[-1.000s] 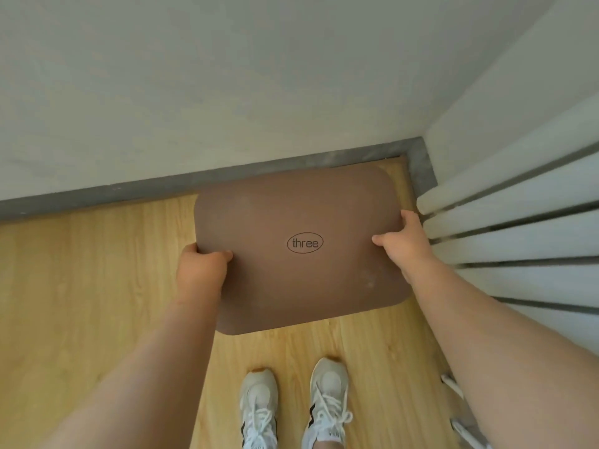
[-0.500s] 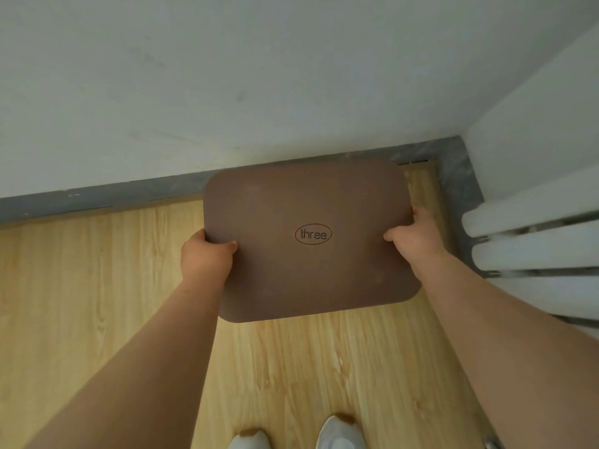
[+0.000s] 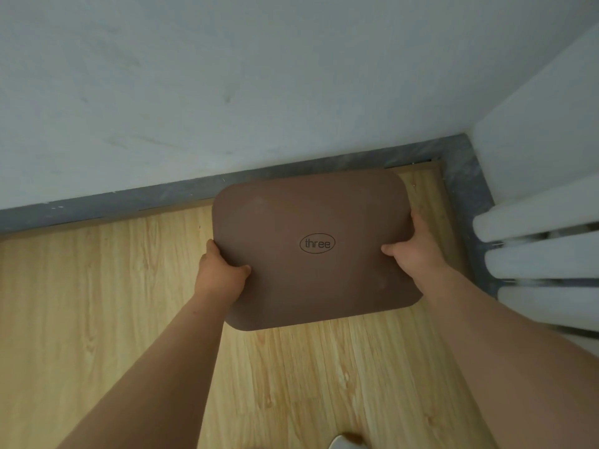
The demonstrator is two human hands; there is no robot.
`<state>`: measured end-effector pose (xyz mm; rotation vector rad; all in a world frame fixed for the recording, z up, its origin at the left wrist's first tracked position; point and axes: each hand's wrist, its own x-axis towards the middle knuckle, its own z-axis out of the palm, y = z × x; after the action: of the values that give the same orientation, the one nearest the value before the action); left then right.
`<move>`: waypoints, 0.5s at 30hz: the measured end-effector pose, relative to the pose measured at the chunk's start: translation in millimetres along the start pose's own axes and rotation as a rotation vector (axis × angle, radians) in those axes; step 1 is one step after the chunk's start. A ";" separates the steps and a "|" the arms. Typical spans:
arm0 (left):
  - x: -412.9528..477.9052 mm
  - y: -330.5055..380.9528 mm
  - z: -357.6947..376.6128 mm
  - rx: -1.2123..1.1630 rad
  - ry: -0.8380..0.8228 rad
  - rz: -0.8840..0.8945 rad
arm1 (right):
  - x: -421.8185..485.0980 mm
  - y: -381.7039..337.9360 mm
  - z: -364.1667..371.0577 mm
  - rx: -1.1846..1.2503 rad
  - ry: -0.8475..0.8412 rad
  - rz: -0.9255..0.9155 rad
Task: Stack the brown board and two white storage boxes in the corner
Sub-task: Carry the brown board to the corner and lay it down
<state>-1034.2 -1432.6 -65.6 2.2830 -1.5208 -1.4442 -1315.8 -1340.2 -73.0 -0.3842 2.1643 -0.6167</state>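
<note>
Hands grip the brown board (image 3: 311,251) at its two short sides: the left hand (image 3: 223,273) wraps the near-left edge with the thumb laid on top, and the right hand (image 3: 415,251) clamps the right edge the same way, thumb pointing inward toward the oval "three" mark (image 3: 317,243). Both are closed firmly on the board, which is carried roughly flat above the wood-look floor (image 3: 97,303), its far edge close to the grey skirting (image 3: 129,199) and its right side near the corner where the skirting turns. Whether that far edge touches the skirting is hard to tell from this angle.

The board looks thin, rigid and smooth, with rounded corners; it shows no sag between the hands, so it is probably light and stiff. A matt surface suggests modest grip, so holding it at opposite edges, thumbs over and fingers beneath, seems the sound choice. A white radiator (image 3: 538,260) stands just right of the corner, leaving little room for the right hand when lowering. No white storage boxes are in view.
</note>
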 end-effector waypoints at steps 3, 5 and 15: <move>-12.3 -3.2 4.8 0.202 0.081 0.062 | -12.7 -0.2 4.7 -0.250 0.068 -0.083; -29.3 -7.6 10.8 0.406 0.143 0.165 | -31.0 -0.6 10.2 -0.528 0.156 -0.186; -56.6 -16.9 45.7 0.795 -0.144 0.218 | -50.9 19.7 29.1 -0.794 -0.091 -0.272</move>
<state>-1059.4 -1362.4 -62.0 2.2469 -2.6644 -1.0763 -1263.0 -1308.6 -66.7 -1.1132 2.2067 0.1572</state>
